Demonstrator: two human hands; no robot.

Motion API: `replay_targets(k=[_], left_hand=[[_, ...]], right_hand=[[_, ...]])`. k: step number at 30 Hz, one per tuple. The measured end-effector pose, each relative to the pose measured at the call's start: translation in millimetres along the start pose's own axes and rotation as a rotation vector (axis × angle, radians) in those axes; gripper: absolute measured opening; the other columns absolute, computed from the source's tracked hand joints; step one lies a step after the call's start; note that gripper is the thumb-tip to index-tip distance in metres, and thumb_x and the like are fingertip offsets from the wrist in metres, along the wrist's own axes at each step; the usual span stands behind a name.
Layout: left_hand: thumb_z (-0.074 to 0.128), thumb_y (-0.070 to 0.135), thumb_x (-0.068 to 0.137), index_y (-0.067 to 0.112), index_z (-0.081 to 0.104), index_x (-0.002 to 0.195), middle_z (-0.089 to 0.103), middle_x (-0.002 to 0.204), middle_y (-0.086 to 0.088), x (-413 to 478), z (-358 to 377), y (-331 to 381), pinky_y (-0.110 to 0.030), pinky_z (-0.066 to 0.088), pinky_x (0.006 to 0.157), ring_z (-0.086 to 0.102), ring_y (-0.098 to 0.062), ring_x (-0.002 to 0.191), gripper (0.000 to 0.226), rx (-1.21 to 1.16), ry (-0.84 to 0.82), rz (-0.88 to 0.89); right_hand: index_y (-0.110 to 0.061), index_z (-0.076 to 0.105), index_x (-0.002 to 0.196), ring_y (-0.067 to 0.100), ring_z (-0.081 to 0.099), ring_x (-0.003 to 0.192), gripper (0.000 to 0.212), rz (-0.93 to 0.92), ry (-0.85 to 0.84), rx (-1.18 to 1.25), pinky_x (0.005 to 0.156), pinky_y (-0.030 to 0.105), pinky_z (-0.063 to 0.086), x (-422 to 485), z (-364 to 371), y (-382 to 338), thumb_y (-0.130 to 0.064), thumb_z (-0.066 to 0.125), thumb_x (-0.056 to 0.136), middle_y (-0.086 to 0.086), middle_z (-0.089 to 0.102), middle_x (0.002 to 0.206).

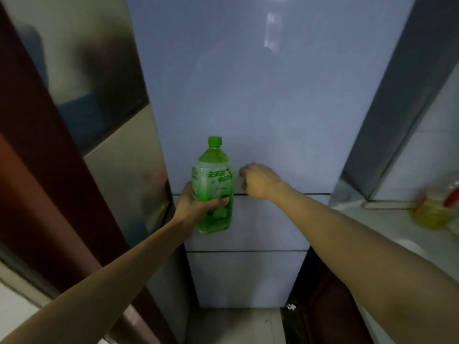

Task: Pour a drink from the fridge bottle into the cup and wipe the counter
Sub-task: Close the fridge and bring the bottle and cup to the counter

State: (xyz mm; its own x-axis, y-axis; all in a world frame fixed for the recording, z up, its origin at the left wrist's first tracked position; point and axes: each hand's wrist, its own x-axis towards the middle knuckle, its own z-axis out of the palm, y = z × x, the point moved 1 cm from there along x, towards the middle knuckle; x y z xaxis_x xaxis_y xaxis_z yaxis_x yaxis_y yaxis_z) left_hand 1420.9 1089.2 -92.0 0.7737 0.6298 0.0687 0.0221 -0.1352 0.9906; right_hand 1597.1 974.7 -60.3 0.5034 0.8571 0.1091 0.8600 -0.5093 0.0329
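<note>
While both forearms reach in from the near edge of view, the floor [236,324] shows pale tile below them.

Left hand [196,202]: wrapped round the lower body of the bottle [213,184], thumb across the label, fingers behind. The bottle is green and upright, with its green cap [214,140] on. It is held in the air in front of the fridge [248,95], off the table.

Right hand [258,181]: just beside the bottle, fingers curled in, nothing seen in them. Cannot tell if the knuckles touch the fridge door.

Fridge: pale front, doors closed, with a dark seam level with the hands and another lower down.

Table [397,234]: to the right of the fridge, pale top. A blurred yellow container [429,214] sits toward its far edge with a red object [452,194] just beside it.
</note>
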Motion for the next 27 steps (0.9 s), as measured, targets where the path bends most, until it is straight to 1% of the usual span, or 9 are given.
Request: replay_targets(k=[5,8,12,15,16,18,20,23,27], left_hand=[[0.099,0.029,0.045,0.007,0.065,0.117,0.077,0.103,-0.008,17,70,-6,-0.042,0.064,0.075,0.075,-0.026,0.094,0.082,-0.047,-0.084,-0.041],[0.098,0.03,0.041,0.008,0.064,0.118,0.077,0.105,-0.008,13,165,-16,-0.046,0.063,0.078,0.075,-0.026,0.094,0.086,-0.01,-0.3,-0.044],[0.1,0.032,0.041,0.01,0.065,0.116,0.077,0.105,-0.006,6,221,-17,-0.046,0.062,0.081,0.074,-0.026,0.096,0.085,0.047,-0.389,-0.017],[0.099,0.012,0.051,0.013,0.07,0.106,0.078,0.097,-0.001,-2,250,-19,-0.035,0.062,0.076,0.075,-0.018,0.091,0.062,0.051,-0.416,-0.004],[0.099,0.012,0.051,0.017,0.071,0.104,0.078,0.096,0.002,-4,254,-21,-0.033,0.062,0.076,0.075,-0.016,0.09,0.06,0.061,-0.41,-0.003],[0.101,0.028,0.045,0.025,0.07,0.105,0.078,0.099,0.005,-5,283,-23,-0.038,0.061,0.083,0.074,-0.015,0.094,0.068,0.079,-0.473,-0.008],[0.1,0.043,0.038,0.027,0.067,0.112,0.077,0.104,0.006,-7,317,-24,-0.044,0.06,0.088,0.073,-0.015,0.098,0.083,0.091,-0.542,-0.016],[0.099,0.043,0.037,0.028,0.065,0.113,0.076,0.104,0.008,-13,355,-25,-0.042,0.061,0.088,0.073,-0.012,0.098,0.085,0.081,-0.57,-0.046],[0.099,0.047,0.039,0.027,0.067,0.115,0.076,0.105,0.008,-13,389,-33,-0.045,0.06,0.09,0.073,-0.012,0.099,0.085,0.138,-0.652,-0.047]], right_hand=[[0.001,0.057,0.116,0.032,0.06,0.102,0.029,0.056,-0.26,-0.008,0.073,0.032,0.046,-68,37,59,-0.015,0.048,0.093,0.019,0.059,0.118],[0.0,0.057,0.121,0.033,0.058,0.105,0.034,0.168,-0.317,0.0,0.076,0.033,0.046,-133,60,132,-0.015,0.048,0.092,0.019,0.058,0.12],[-0.001,0.058,0.116,0.033,0.057,0.103,0.032,0.224,-0.248,0.028,0.076,0.036,0.049,-163,66,175,-0.013,0.049,0.088,0.017,0.059,0.116],[0.0,0.058,0.104,0.034,0.06,0.091,0.021,0.267,-0.18,0.047,0.064,0.032,0.04,-175,55,190,-0.013,0.05,0.088,0.017,0.061,0.107],[-0.001,0.059,0.101,0.032,0.06,0.086,0.019,0.27,-0.168,0.051,0.062,0.031,0.037,-178,55,191,-0.012,0.051,0.088,0.018,0.062,0.104],[-0.002,0.059,0.099,0.032,0.059,0.085,0.016,0.307,-0.158,0.061,0.062,0.031,0.037,-198,53,209,-0.013,0.051,0.09,0.017,0.062,0.104],[-0.004,0.058,0.105,0.033,0.06,0.094,0.021,0.364,-0.149,0.054,0.065,0.031,0.04,-224,56,236,-0.015,0.05,0.089,0.015,0.061,0.109],[-0.004,0.056,0.11,0.031,0.059,0.098,0.026,0.427,-0.157,0.03,0.066,0.03,0.037,-255,60,263,-0.016,0.049,0.088,0.014,0.06,0.111],[-0.006,0.056,0.12,0.03,0.058,0.106,0.035,0.5,-0.194,0.042,0.08,0.036,0.049,-289,66,290,-0.019,0.048,0.089,0.013,0.059,0.119]])
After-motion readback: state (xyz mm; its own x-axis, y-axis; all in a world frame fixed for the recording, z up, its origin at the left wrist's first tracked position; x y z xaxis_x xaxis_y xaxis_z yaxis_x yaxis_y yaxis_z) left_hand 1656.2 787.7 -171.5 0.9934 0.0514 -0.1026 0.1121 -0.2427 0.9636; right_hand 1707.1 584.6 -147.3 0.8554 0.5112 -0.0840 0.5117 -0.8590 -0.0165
